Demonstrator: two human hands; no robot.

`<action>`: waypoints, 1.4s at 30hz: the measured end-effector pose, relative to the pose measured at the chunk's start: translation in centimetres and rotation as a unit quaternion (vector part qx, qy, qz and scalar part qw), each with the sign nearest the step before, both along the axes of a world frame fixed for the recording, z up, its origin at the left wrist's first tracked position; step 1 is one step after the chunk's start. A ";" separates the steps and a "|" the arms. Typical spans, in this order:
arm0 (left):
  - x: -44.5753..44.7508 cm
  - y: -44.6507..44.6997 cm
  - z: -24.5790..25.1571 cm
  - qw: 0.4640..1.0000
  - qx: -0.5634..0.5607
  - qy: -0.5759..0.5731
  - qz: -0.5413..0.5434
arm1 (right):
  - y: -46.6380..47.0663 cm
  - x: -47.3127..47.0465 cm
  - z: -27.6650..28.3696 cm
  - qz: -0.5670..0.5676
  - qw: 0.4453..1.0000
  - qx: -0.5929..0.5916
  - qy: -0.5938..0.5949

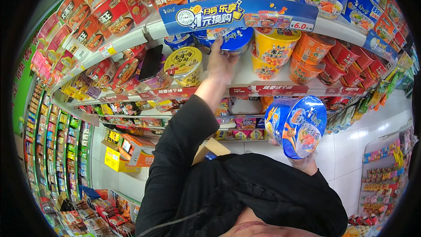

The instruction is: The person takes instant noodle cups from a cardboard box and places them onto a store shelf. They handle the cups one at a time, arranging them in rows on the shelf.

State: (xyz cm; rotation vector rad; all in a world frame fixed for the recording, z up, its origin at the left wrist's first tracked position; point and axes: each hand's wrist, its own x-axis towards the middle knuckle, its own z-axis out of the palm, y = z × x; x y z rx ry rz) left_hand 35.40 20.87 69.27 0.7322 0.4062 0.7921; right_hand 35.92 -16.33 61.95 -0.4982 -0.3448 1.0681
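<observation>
My left hand (221,63), in a thin clear glove, reaches onto the shelf below the blue price strip. Its thumb lies on the lid of a blue instant noodle bowl (237,41), and its fingers, partly hidden, curl at the rim. In my right hand (301,163), also gloved, I hold a second blue noodle bowl (296,126) tilted on its side in front of the shelf. Left of my reaching arm stands a yellow noodle bowl (183,65). Stacked yellow tomato noodle bowls (274,51) stand to the right of it.
A blue promotional strip (204,16) fronts the upper shelf, close above my left hand. A dark smartphone (151,62) leans against bowls at left. Orange noodle bowls (307,57) stand farther right. Cardboard boxes (128,153) sit on the tiled floor (345,158), with snack racks (56,131) at left.
</observation>
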 end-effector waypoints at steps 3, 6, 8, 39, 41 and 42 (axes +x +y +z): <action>1.3 0.2 0.1 1.000 -0.003 -0.018 -0.008 | -0.5 0.3 -0.8 -0.003 1.000 -0.010 0.013; 2.9 2.2 -0.8 0.997 -0.010 -0.073 -0.031 | -0.8 0.4 -1.5 0.003 1.000 -0.020 0.024; 3.4 2.9 -0.9 0.997 -0.027 -0.058 -0.035 | -1.1 0.7 -2.0 0.001 0.999 -0.029 0.034; 2.6 -1.5 1.3 0.989 0.013 0.144 -0.023 | 0.0 1.2 -3.9 -0.025 0.995 -0.052 0.079; -1.5 -5.4 1.2 0.982 0.086 0.145 -0.088 | 0.7 1.1 -3.3 -0.022 0.994 -0.053 0.089; -3.9 -7.1 1.1 0.974 0.117 0.140 -0.133 | 1.0 1.1 -3.0 -0.015 0.994 -0.048 0.094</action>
